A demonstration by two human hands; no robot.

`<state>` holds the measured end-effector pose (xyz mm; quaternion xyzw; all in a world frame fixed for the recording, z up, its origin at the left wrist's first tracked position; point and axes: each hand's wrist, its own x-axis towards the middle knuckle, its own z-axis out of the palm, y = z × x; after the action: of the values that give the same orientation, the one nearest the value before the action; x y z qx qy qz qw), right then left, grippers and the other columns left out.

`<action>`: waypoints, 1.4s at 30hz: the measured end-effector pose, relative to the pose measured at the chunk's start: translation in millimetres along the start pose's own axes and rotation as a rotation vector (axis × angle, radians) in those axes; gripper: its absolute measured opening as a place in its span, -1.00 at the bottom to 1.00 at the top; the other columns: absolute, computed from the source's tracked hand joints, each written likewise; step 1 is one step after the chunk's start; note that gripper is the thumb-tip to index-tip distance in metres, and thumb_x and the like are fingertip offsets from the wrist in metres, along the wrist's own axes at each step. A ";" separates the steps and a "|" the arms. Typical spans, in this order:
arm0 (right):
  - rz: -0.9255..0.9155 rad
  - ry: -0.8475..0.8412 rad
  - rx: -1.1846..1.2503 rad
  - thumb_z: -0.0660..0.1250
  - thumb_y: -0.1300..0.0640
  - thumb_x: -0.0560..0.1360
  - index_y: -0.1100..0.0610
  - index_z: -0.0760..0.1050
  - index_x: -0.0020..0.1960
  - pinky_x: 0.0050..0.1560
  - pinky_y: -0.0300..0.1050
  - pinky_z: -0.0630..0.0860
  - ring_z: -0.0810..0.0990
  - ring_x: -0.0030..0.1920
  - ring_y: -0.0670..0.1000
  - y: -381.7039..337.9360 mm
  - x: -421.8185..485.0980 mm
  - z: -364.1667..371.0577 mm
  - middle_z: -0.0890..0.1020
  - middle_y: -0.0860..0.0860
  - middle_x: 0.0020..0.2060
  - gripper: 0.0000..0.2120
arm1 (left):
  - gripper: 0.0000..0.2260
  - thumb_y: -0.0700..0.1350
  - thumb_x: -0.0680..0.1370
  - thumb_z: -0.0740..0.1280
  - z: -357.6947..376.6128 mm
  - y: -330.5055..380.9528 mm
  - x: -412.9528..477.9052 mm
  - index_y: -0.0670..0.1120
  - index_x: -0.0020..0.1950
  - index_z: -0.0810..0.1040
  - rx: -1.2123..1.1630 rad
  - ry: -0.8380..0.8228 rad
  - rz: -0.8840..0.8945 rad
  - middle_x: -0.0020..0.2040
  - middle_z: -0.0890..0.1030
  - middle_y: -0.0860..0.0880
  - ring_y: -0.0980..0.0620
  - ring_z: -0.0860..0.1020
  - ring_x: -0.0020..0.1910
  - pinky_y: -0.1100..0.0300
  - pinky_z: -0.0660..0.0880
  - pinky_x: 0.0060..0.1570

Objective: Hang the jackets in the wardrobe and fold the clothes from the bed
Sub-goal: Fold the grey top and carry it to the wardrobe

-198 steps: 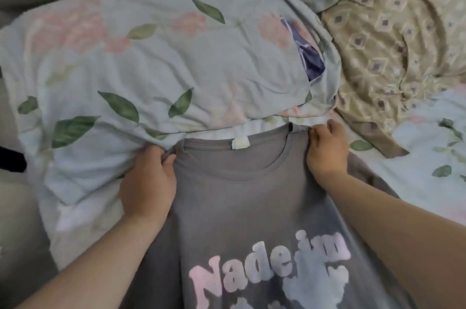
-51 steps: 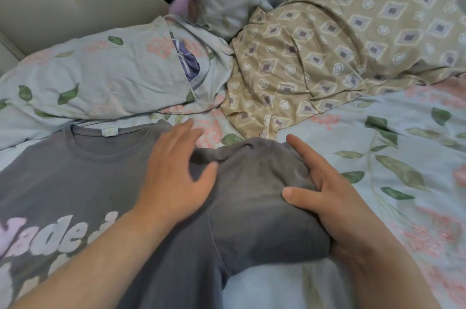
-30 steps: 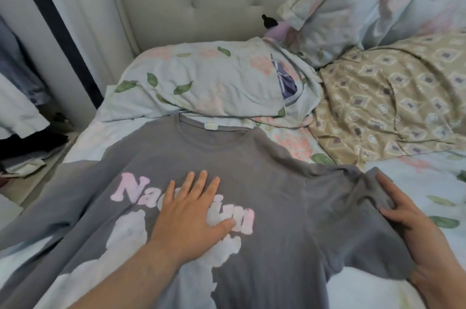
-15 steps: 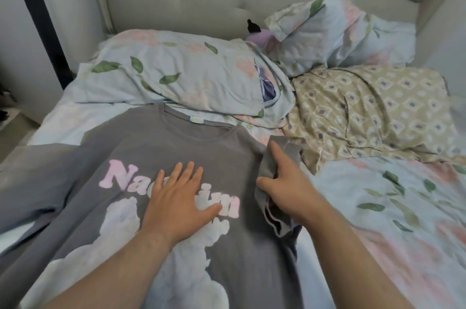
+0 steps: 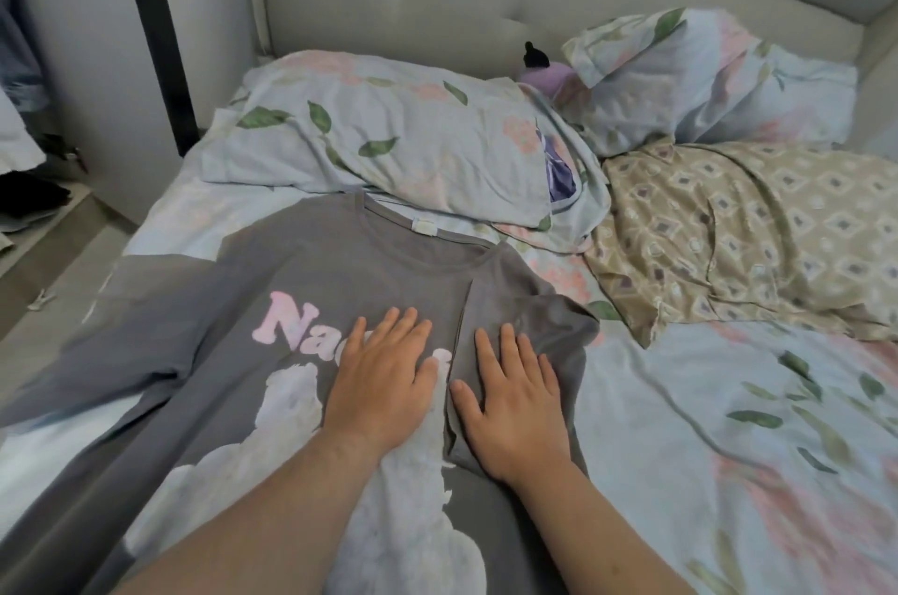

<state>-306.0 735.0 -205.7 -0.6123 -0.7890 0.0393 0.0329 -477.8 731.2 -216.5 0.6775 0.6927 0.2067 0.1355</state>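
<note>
Currently I see the grey T-shirt [image 5: 272, 283] spread print-up on the bed [image 5: 160, 225]. My left hand [image 5: 384, 380] lies flat on the print, fingers straight. Just beside it, my right hand [image 5: 510, 405] presses flat, fingers straight, on the folded-in sleeve [image 5: 529, 307].

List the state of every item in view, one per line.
grey T-shirt: laid flat, front up, one side folded in.
folded sleeve: lying over the shirt front, under the right hand.
other sleeve: spread out, unfolded.
left hand: open, flat on the shirt front.
right hand: open, pressing the folded sleeve.
near pillow: lying flat, rumpled.
far pillow: tilted up.
beige cover: crumpled.
</note>
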 end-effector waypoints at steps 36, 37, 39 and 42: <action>-0.291 0.080 0.284 -0.14 -0.38 0.47 0.02 0.09 0.59 0.54 -0.13 -0.17 -0.03 0.58 -0.01 -238.2 43.9 35.8 0.02 0.01 0.60 -0.20 | -0.89 -0.15 0.61 0.19 -149.9 -226.8 19.8 -0.15 -0.02 0.46 -0.746 0.296 -0.693 -0.04 0.54 -0.13 -0.07 0.49 -0.08 0.20 0.36 -0.24; -0.288 0.081 0.284 -0.14 -0.38 0.46 0.01 0.09 0.59 0.54 -0.13 -0.17 -0.03 0.58 -0.01 -238.3 44.1 36.2 0.03 0.00 0.60 -0.20 | -0.87 -0.16 0.62 0.18 -150.7 -234.8 21.2 -0.19 0.08 0.46 -0.833 0.374 -0.743 0.05 0.53 -0.17 -0.09 0.50 -0.02 0.17 0.41 -0.12; -0.284 0.077 0.275 -0.14 -0.38 0.46 0.00 0.09 0.59 0.54 -0.13 -0.18 -0.03 0.58 -0.01 -238.4 44.0 37.5 0.03 0.00 0.60 -0.20 | -0.77 -0.19 0.61 0.19 -159.9 -258.7 21.5 -0.25 0.23 0.44 -0.900 0.541 -0.832 0.18 0.52 -0.23 -0.14 0.51 0.11 0.10 0.44 0.13; -0.296 0.066 0.251 -0.16 -0.38 0.46 -0.02 0.11 0.59 0.53 -0.14 -0.21 -0.04 0.58 -0.03 -238.2 45.5 37.8 0.02 -0.02 0.60 -0.21 | -0.70 -0.20 0.60 0.22 -177.7 -298.0 18.0 -0.26 0.31 0.42 -0.907 0.617 -0.938 0.25 0.52 -0.30 -0.25 0.53 0.18 -0.16 0.48 0.23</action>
<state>-550.6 719.4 -218.8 -0.4819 -0.8576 0.1120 0.1405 -824.8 731.9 -198.9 0.0967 0.7633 0.5760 0.2762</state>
